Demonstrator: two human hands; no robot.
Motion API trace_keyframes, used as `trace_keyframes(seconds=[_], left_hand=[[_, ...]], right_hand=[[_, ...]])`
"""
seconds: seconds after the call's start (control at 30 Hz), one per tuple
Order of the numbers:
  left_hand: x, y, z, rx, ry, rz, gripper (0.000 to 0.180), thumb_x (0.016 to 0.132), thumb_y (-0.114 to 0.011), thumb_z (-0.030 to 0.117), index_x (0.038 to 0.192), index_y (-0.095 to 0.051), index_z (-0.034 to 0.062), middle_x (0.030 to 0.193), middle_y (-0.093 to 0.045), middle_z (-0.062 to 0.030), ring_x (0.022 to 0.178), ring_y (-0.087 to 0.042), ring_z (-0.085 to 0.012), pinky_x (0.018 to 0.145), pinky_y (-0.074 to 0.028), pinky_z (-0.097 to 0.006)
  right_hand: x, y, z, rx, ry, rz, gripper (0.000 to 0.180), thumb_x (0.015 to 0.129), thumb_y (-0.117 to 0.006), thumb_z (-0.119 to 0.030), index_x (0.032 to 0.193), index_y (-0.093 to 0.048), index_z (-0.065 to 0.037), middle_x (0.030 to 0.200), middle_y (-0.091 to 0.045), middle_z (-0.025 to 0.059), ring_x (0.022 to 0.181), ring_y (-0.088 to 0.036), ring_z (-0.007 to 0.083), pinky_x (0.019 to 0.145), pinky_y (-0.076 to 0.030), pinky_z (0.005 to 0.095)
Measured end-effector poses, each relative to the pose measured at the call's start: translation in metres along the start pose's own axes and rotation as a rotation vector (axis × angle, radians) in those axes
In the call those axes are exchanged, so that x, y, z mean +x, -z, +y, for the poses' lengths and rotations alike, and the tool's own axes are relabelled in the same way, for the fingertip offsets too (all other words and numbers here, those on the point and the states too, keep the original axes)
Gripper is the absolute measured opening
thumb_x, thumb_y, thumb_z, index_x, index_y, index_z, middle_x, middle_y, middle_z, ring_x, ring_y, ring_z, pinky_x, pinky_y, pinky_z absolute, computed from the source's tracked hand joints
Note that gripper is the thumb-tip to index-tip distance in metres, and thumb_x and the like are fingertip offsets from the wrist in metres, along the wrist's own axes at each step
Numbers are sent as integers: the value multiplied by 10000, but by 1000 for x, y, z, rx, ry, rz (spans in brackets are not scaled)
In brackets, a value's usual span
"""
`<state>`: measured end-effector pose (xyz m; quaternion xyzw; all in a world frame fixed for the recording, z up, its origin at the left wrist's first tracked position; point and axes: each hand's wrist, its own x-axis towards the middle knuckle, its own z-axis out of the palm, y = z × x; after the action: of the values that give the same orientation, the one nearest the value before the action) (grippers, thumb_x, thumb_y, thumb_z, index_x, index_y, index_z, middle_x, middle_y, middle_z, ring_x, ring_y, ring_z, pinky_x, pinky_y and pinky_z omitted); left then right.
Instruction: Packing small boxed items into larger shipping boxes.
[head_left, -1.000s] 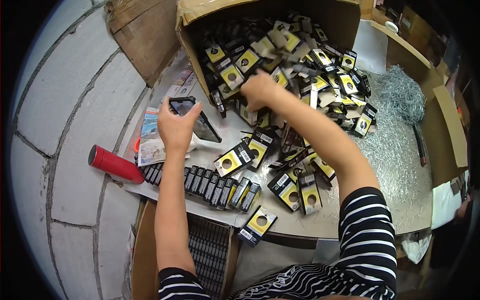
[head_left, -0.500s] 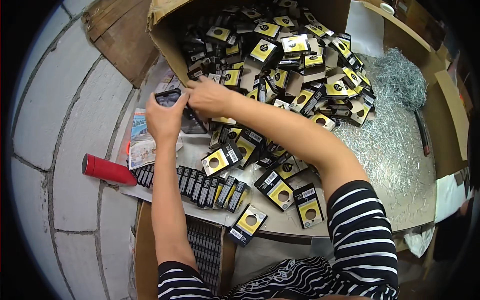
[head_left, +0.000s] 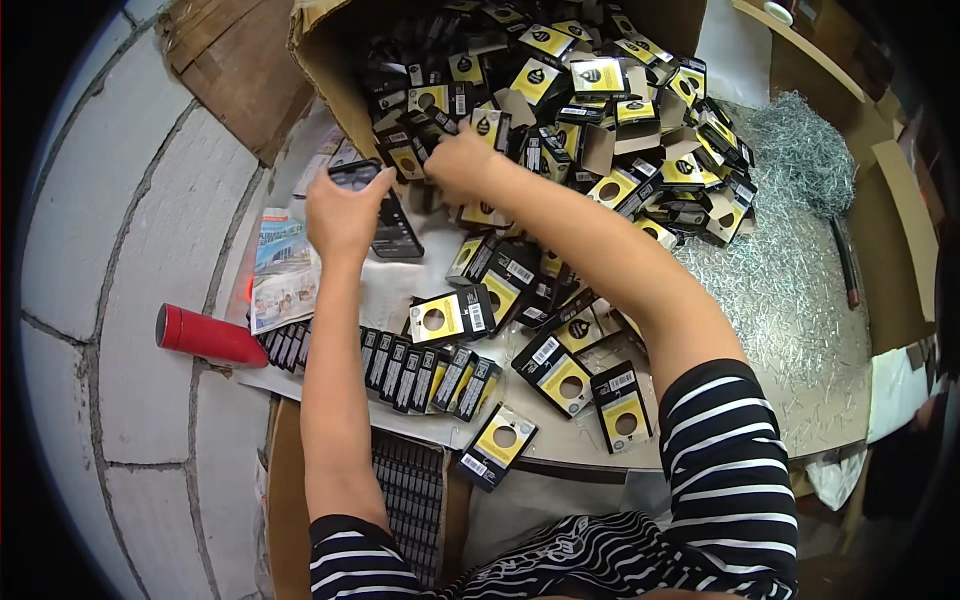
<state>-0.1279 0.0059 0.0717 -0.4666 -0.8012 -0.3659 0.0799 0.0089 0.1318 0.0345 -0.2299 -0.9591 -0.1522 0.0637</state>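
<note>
My left hand (head_left: pixel 345 215) is closed around a black smartphone (head_left: pixel 398 235), which leans over the table's left part with its dark face up. My right hand (head_left: pixel 462 170) is at the left side of a large heap of small black-and-yellow boxes (head_left: pixel 600 185). Its fingers are bent down among the boxes and mostly hidden, so I cannot tell if they grip one. One black-and-yellow box (head_left: pixel 405 160) lies between the two hands. Below them, a row of closed boxes (head_left: pixel 405 375) stands on edge, and several loose boxes lie flat nearby.
An open carton (head_left: pixel 335 75) holds the back of the heap. On the right are scattered metal pins (head_left: pixel 775 300), a tangled clump of them (head_left: pixel 803 160) and a dark rod (head_left: pixel 845 262). A red bottle (head_left: pixel 208 335) and a newspaper (head_left: pixel 283 285) lie left. Below the table edge, a carton (head_left: pixel 455 510) holds packed boxes.
My right hand has moved right, away from the phone and onto the heap. My left hand has shifted slightly right with the phone, showing more of its face.
</note>
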Motion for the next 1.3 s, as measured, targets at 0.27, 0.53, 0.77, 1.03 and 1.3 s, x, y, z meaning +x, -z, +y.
trace_keyframes(seconds=[0.27, 0.53, 0.77, 1.03, 1.3], left_hand=[[20, -31, 12, 231, 72, 25, 713, 624, -725, 553, 956, -630, -71, 989, -652, -245, 939, -631, -386, 802, -486, -464], [25, -34, 22, 284, 66, 65, 787, 640, -703, 578, 1041, -579, -88, 1118, -594, -258, 1026, -593, -399, 868, -464, -480], [23, -28, 28, 259, 91, 61, 843, 653, -689, 619, 1086, -543, -90, 1201, -548, -258, 1066, -571, -407, 902, -448, -481], [-89, 94, 35, 101, -433, -33, 373, 823, -648, 318, 1027, -602, 9, 1054, -628, -176, 926, -621, -359, 770, -493, -429], [-314, 144, 42, 100, -349, -512, 360, 784, -707, 290, 955, -558, 10, 880, -576, -155, 768, -608, -379, 660, -498, -446]], right_hand=[[-5, 35, 31, 59, -174, -49, 216, 691, -633, -185, 863, -713, -83, 889, -698, 114, 867, -679, 260, 712, -514, 372], [-27, 52, 73, 375, -618, 120, 277, 714, -612, -198, 923, -696, -37, 965, -689, 145, 907, -667, 297, 776, -528, 395], [-79, 91, 40, 307, -399, 361, 312, 816, -606, -253, 1010, -610, -8, 891, -658, 160, 861, -627, 367, 753, -510, 455], [-265, 138, -56, 414, -8, 14, 335, 754, -673, -121, 1067, -576, -51, 966, -628, 127, 918, -615, 287, 796, -502, 397], [-352, 122, -134, 308, 135, -20, 477, 726, -683, -127, 1175, -528, -80, 1330, -465, 131, 1250, -444, 319, 886, -476, 420]])
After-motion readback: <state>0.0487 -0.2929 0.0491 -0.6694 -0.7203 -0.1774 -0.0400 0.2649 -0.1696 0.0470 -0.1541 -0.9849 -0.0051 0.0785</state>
